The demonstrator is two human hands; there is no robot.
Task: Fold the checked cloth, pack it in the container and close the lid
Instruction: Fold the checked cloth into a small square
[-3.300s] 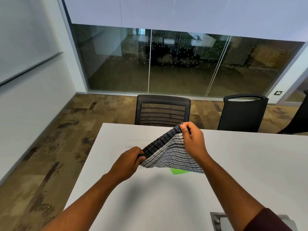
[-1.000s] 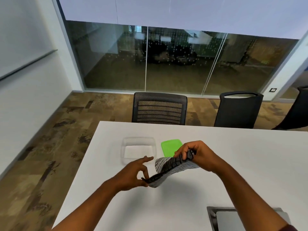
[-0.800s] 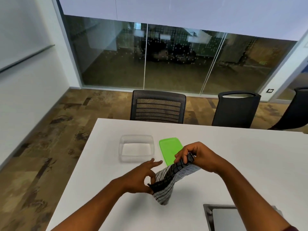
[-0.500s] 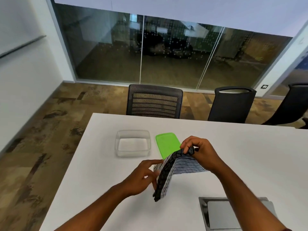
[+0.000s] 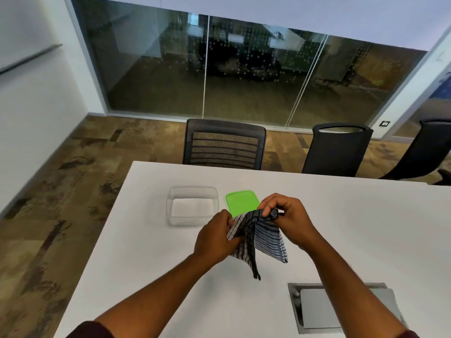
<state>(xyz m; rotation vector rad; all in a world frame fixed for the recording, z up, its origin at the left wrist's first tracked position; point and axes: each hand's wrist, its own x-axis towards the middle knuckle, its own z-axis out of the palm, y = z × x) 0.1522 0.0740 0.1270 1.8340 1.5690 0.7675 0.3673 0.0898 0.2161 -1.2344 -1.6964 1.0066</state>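
Both of your hands have a closed grip on the cloth (image 5: 258,236), and you hold it in the air above the table (image 5: 366,228), not touching the top. Your right hand (image 5: 286,215) pinches the upper edge of the cloth between thumb and fingers, where the fabric bunches into a small dark knot. Your left hand (image 5: 214,236) closes on the left side of the cloth, a little lower.

Between the two hands the cloth hangs in soft, loose folds and narrows to a point at the bottom. One face is pale with thin dark lines, the other is darker with a denser woven pattern. It looks thin and limp, and it is partly folded, not yet a neat packet.

Just behind your hands stands the container (image 5: 192,208). It is clear plastic, rectangular with rounded corners and low walls, and it is open with nothing inside. Beside it on the right lies the lid (image 5: 240,201), flat, bright green, with rounded corners too; your right hand and the cloth cover its near edge. The table is smooth and white. Near you on the right a grey metal hatch (image 5: 322,311) sits flush in the top, partly hidden by your right forearm.
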